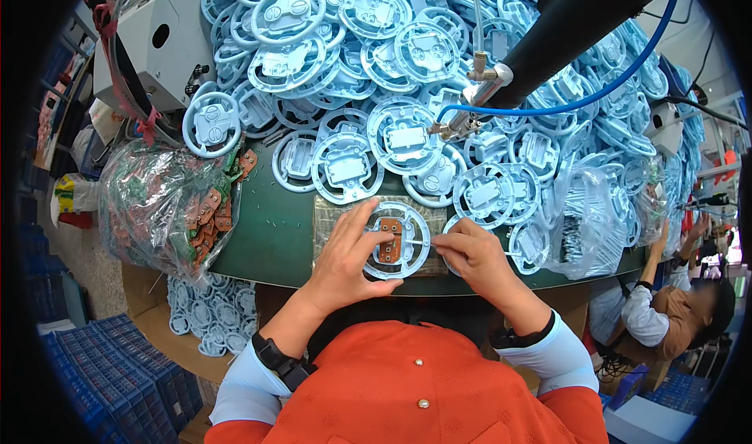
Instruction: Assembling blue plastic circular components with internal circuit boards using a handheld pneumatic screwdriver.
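Note:
A light-blue plastic toy steering wheel [425,250] lies on a worn board [329,223] at the table's near edge. Inside it sits a brown circuit board [387,247]. My left hand [343,258] grips the wheel around its left side, the thumb low and the fingers reaching over the top and onto the brown board. Just right of the rim, my right hand [476,261] is closed in a pinch. Whatever its fingertips hold is too small to make out.
Light-blue wheels [345,166] pile up behind. A clear bag of circuit boards [157,209] stands left, a bag of screws [583,229] right. A black tool with a blue hose [540,45] hangs overhead. Another person [666,319] sits at the right.

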`<state>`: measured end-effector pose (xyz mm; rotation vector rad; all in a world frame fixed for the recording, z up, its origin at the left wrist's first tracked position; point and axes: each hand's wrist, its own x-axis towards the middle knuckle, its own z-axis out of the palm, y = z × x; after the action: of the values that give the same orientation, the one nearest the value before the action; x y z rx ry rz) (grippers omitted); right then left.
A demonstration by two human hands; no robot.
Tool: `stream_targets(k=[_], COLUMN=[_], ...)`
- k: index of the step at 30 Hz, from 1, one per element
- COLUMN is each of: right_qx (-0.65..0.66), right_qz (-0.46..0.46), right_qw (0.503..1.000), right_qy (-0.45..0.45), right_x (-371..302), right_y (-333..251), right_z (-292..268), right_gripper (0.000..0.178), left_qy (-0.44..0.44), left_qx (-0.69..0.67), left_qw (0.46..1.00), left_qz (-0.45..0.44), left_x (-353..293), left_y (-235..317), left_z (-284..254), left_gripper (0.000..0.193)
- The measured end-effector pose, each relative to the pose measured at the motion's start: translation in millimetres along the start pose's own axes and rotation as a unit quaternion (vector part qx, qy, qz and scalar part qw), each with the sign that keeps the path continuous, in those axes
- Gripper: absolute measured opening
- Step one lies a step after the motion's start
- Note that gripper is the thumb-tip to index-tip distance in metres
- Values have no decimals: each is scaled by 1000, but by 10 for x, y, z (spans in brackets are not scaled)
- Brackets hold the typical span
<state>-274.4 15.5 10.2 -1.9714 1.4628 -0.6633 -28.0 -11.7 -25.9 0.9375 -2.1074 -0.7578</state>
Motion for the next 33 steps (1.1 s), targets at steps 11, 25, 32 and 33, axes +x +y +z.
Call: stream_targets(k=[11,25,32,33], right_qx=[-1,-32,-12,140], right_qz=[-33,-101,-152,-161], right_qw=[999,991,911,888], right_qy=[26,79,383,408], right_x=[2,11,278,476], right_y=[135,197,-64,-280], right_z=[107,164,-677,-791], right_gripper=[11,14,28,37], left_qy=[-35,-65,-84,-87], left_qx=[16,41,66,70], left_qw=[999,997,994,993], left_qz=[-10,-15,-22,-25], left_x=[51,68,97,92], left_y=[47,71,123,124], left_z=[-17,-60,-80,-89], left_gripper=[68,69,68,68])
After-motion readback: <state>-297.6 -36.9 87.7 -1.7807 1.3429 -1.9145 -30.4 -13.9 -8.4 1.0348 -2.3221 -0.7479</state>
